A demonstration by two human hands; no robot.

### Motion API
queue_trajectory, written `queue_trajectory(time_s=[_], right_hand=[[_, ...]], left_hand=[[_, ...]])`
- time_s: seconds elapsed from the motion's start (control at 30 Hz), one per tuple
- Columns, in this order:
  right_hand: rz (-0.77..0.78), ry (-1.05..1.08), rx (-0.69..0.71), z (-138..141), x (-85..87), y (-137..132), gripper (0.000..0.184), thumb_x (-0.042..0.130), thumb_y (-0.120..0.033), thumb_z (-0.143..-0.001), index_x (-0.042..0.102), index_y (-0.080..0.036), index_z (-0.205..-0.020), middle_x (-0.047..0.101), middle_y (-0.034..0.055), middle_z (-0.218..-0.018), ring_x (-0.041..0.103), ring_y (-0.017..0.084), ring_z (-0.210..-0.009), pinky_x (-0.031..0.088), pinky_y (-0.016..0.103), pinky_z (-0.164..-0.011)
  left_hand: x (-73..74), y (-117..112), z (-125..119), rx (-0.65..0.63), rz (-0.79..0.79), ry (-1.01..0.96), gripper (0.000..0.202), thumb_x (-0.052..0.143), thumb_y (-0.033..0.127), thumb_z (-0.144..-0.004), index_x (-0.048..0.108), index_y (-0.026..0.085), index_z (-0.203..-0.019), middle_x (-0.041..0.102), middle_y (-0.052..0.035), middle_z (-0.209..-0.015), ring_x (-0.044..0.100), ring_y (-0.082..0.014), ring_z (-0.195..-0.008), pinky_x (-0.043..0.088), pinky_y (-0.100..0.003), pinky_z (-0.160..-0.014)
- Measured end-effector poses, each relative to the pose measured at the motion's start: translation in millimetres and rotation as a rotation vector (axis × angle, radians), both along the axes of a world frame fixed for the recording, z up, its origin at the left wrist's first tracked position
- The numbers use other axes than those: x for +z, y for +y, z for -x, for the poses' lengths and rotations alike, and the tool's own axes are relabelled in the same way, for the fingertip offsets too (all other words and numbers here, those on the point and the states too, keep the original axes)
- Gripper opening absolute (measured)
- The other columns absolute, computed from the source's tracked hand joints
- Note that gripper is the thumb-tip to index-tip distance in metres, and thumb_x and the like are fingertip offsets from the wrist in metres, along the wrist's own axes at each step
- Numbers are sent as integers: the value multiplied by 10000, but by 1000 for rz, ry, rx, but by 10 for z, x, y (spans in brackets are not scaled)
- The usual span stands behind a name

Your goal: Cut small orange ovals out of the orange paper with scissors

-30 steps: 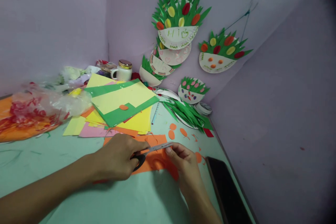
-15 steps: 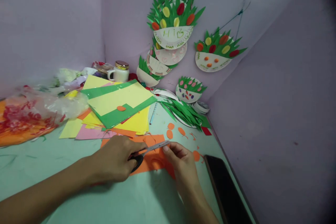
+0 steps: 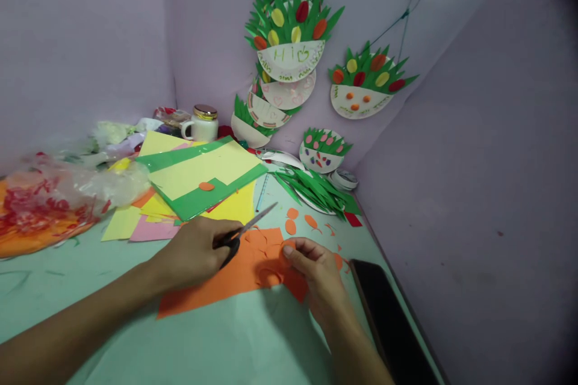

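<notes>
My left hand is closed round the black handles of a pair of scissors, whose blades point up and to the right over the table. In my right hand, the thumb and fingers pinch a small piece of orange paper, partly hidden by the fingertips. Beneath both hands lies an orange paper sheet with cut-outs and curled offcuts on its right part. Small orange paper ovals and thin scraps lie just beyond my right hand.
A phone lies along the right edge by the wall. Coloured paper sheets, a plastic bag and a lidded mug occupy the left and back. Green paper strips lie at back right; decorated paper plates hang above.
The scissors have moved left, away from my right hand, and their blades now stand clear of the paper piece. My right hand still pinches it. The view has shifted slightly.
</notes>
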State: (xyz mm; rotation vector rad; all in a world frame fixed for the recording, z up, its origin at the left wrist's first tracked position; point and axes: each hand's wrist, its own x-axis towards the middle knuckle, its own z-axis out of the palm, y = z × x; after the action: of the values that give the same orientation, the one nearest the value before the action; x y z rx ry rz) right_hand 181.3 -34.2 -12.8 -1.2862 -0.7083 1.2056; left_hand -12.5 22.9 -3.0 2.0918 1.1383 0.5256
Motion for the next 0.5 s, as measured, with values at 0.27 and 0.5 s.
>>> queue_trajectory(time_s=[0.27, 0.5], right_hand=[[62, 221, -109, -20, -13, 16, 299, 807, -203, -431, 657, -135, -680, 610, -24, -545, 550, 98, -471, 491, 227, -484], [59, 319, -182, -31, -39, 25, 294, 808, -184, -446, 646, -140, -687, 621, -33, -562, 567, 82, -478, 481, 163, -430]], left_hand=[[50, 16, -89, 313, 501, -406, 483, 655, 312, -577, 581, 118, -1013, 628, -18, -603, 523, -136, -487, 400, -248, -480], [78, -18, -98, 337, 546, -505, 488, 673, 329, -567, 579, 110, -993, 635, -26, -596, 497, -112, -411, 377, -242, -444]])
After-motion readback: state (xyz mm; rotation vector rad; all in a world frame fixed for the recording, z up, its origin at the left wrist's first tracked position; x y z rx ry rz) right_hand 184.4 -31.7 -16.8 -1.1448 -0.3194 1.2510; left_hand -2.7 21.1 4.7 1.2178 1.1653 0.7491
